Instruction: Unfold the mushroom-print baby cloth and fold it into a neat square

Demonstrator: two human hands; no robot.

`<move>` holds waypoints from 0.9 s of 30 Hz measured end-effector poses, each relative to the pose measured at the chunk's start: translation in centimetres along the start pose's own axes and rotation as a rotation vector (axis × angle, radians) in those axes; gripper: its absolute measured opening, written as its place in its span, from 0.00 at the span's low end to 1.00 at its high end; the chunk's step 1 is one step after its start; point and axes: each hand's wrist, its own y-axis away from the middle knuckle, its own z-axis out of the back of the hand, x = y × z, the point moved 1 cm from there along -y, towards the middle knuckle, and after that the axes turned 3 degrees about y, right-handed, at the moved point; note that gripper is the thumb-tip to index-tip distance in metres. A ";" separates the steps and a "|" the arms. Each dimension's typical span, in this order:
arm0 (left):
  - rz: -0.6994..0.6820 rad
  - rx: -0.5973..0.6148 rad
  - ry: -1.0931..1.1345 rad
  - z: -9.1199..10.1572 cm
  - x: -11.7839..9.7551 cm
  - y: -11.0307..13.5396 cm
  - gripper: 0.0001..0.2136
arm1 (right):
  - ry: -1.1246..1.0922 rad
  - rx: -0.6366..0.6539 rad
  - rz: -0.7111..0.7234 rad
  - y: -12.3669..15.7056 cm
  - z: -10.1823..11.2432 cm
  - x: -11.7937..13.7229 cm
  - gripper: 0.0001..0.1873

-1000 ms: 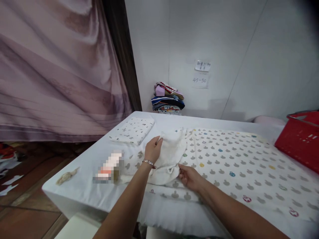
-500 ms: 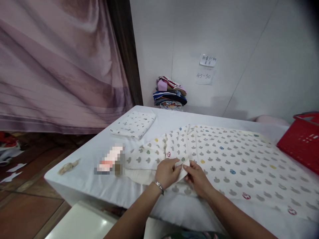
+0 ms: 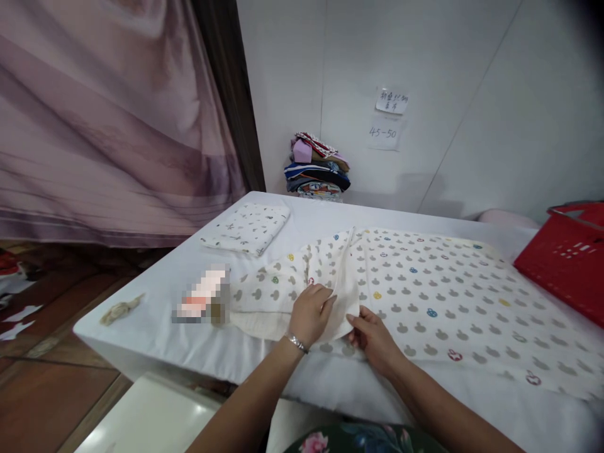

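Head view, the only view.

Left hand (image 3: 309, 314): back of hand toward the camera, fingers bent and drawn together on the turned-over edge of the patterned cloth (image 3: 425, 289). The plain white underside of that fold (image 3: 343, 305) rises out from under my fingertips. Grip closed on the fabric; my thumb is hidden beneath the palm. A bracelet (image 3: 297, 343) sits on this wrist.

Right hand (image 3: 375, 336): just beside the left, nearly touching it. Thumb and forefinger are pressed together on the near corner of the same fold, the other fingers curled in underneath. Grip closed, with no gap showing between the fingertips.

Cloth position: spread flat across most of the white table (image 3: 155, 302), running from my hands out to the right and far side. Its left part is bunched and doubled over in front of my left hand.

Surroundings:
- a folded printed cloth (image 3: 248, 228) at the far left of the table, well apart from my hands
- a blurred item (image 3: 202, 302) near the left end of the bunched part
- a tan scrap (image 3: 120, 309) at the table's left edge
- a red basket (image 3: 566, 258) at the far right
- a stack of clothes (image 3: 317, 167) against the wall
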 end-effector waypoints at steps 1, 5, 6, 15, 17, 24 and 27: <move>-0.031 0.008 0.021 0.2 -0.2 0.1 0.09 | -0.020 -0.006 -0.007 0.1 0.1 0.1 0.15; -0.153 0.126 0.003 0.2 -1.0 1.2 0.12 | -0.081 -0.002 -0.006 0.1 0.1 0.8 0.16; -0.167 0.145 -0.003 0.1 -1.1 1.4 0.13 | -0.091 0.002 0.000 0.1 0.1 0.9 0.16; -0.156 0.107 -0.025 -0.5 -1.4 2.3 0.14 | -0.072 0.075 0.046 0.2 -0.1 1.8 0.12; -0.161 0.101 -0.030 -0.5 -1.6 2.4 0.15 | -0.065 0.090 0.058 0.2 -0.2 1.9 0.12; -0.152 0.107 -0.028 0.0 -2.3 2.6 0.16 | -0.056 0.082 0.054 0.2 -0.3 2.1 0.11; -0.135 0.143 -0.031 0.3 -2.8 2.6 0.14 | -0.066 0.111 0.066 0.4 -0.4 2.3 0.10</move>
